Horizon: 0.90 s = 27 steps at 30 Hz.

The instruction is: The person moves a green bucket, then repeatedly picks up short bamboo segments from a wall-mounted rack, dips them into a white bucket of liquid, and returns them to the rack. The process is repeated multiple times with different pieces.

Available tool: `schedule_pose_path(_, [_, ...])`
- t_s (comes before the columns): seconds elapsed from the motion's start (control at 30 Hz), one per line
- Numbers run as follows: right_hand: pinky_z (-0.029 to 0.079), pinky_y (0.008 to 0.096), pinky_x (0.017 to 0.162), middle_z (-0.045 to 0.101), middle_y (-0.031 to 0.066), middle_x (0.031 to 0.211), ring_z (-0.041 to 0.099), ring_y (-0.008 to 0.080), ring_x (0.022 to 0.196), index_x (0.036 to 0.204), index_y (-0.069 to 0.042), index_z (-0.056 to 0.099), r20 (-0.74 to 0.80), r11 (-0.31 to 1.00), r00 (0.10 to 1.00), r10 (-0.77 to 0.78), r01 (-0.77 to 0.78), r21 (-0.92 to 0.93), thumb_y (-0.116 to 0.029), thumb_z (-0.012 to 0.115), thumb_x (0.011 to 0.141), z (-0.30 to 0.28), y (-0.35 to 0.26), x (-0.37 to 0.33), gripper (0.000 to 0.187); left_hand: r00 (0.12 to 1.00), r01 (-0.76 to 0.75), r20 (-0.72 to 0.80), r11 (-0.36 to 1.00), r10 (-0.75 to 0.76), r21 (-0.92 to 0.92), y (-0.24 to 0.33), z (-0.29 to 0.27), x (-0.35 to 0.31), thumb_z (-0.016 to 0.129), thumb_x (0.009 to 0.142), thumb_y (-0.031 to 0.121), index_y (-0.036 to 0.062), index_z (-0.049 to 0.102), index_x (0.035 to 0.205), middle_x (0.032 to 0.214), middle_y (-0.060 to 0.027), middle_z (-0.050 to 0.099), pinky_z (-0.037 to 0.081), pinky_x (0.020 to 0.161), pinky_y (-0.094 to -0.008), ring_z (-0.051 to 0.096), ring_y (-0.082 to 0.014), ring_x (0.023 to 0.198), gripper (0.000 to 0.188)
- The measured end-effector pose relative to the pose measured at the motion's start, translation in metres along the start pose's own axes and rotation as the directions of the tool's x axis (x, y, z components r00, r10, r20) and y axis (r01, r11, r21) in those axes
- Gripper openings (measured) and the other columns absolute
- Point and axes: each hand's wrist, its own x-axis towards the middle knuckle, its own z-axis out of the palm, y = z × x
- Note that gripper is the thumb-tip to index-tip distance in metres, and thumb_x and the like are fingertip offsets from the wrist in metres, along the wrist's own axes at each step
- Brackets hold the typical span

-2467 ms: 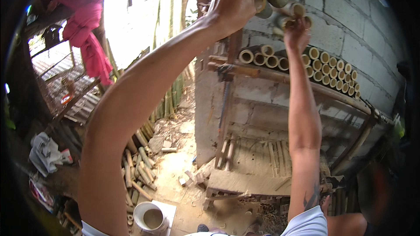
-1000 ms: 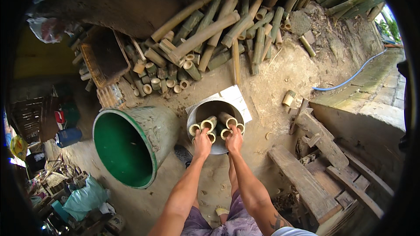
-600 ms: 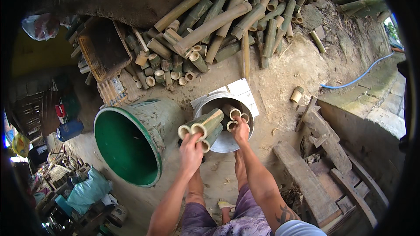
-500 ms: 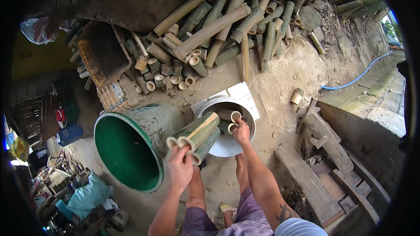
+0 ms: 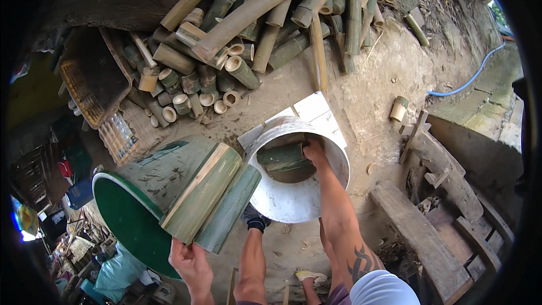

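In my left hand (image 5: 192, 264) are cut bamboo tubes (image 5: 204, 195), gripped at their near ends and held tilted beside the green-lined drum. One has a pale peeled strip along its side. My right hand (image 5: 314, 151) reaches inside a round white tub (image 5: 337, 183), its fingers closed around the end of green bamboo tubes (image 5: 281, 157) lying across the tub's inside. The tub's wall partly hides what lies deeper. The large drum (image 5: 149, 161) lies on its side to the left, its mouth toward me and partly covered by the bamboo.
A heap of bamboo lengths (image 5: 254, 20) and short cut pieces lies at the back, beside a dirty plastic crate (image 5: 93, 79). White tiles (image 5: 319, 110) lie behind the tub. A rough wooden bench (image 5: 418, 237) stands at right. One loose bamboo piece (image 5: 398, 108) rests on the ground.
My left hand has moved left and nearer to me with its bamboo tubes. My right hand has gone deeper into the tub, and its tubes now lie lower inside. The whole view has shifted.
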Motion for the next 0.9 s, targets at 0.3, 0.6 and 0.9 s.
schedule_pose_path(0.3, [0.052, 0.0399, 0.09, 0.063, 0.0301, 0.123, 0.064, 0.0358, 0.113, 0.13, 0.011, 0.056, -0.14, 0.977, 0.99, 0.007, -0.037, -0.211, -0.009, 0.056, 0.087, 0.012, 0.036, 0.047, 0.048, 0.997, -0.066, 0.034, 0.998, 0.066, -0.013, -0.017, -0.01, -0.004, 0.058, 0.097, 0.0, -0.0086, 0.054, 0.137, 0.124, -0.015, 0.068, 0.046, 0.1, -0.0324, 0.064, -0.0207, 0.115, 0.041])
schedule_pose_path(0.6, [0.055, 0.0454, 0.087, 0.068, 0.0162, 0.121, 0.065, 0.0313, 0.114, 0.117, 0.001, 0.07, -0.01, 0.967, 0.974, 0.225, -0.224, -0.118, -0.016, 0.066, 0.088, 0.006, 0.074, 0.082, 0.033, 0.996, -0.053, 0.067, 0.999, 0.053, 0.001, -0.027, -0.018, -0.006, 0.06, 0.097, 0.005, -0.0087, 0.054, 0.136, 0.125, -0.0144, 0.068, 0.046, 0.101, -0.0323, 0.064, -0.0205, 0.115, 0.042])
schedule_pose_path(0.9, [0.056, 0.0439, 0.086, 0.071, 0.0192, 0.113, 0.068, 0.0307, 0.104, 0.124, -0.006, 0.069, 0.142, 0.829, 0.956, 0.258, -0.144, -0.541, -0.015, 0.062, 0.091, 0.02, 0.094, 0.108, 0.035, 0.995, -0.001, 0.097, 1.0, 0.0, 0.005, -0.031, -0.008, -0.012, 0.058, 0.094, 0.003, -0.0095, 0.055, 0.133, 0.117, -0.012, 0.069, 0.046, 0.093, -0.0279, 0.064, -0.0163, 0.107, 0.041])
